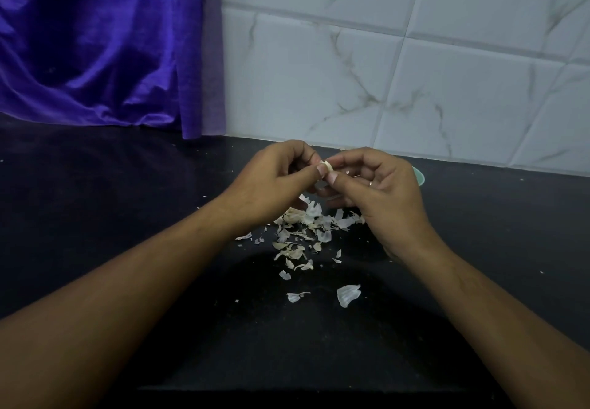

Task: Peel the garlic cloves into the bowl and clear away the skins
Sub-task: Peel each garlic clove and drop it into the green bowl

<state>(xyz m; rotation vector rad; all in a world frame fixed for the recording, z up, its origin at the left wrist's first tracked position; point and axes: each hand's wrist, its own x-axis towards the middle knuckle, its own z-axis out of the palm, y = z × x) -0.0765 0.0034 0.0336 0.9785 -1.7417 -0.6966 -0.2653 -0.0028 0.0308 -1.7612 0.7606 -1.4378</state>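
A small pale garlic clove (327, 166) is held above the black counter between both hands. My left hand (274, 182) pinches it from the left with thumb and curled fingers. My right hand (376, 185) pinches it from the right, thumb tip against the clove; a ring shows on one finger. Below the hands lies a scatter of white and tan garlic skins (306, 226). Behind my right hand only a sliver of the pale green bowl (419, 176) shows; its contents are hidden.
The black counter (127, 210) runs back to a white marble-tiled wall (399, 73). A purple curtain (102, 45) hangs at the back left. Two larger loose skins (348, 294) lie nearer to me, apart from the main pile.
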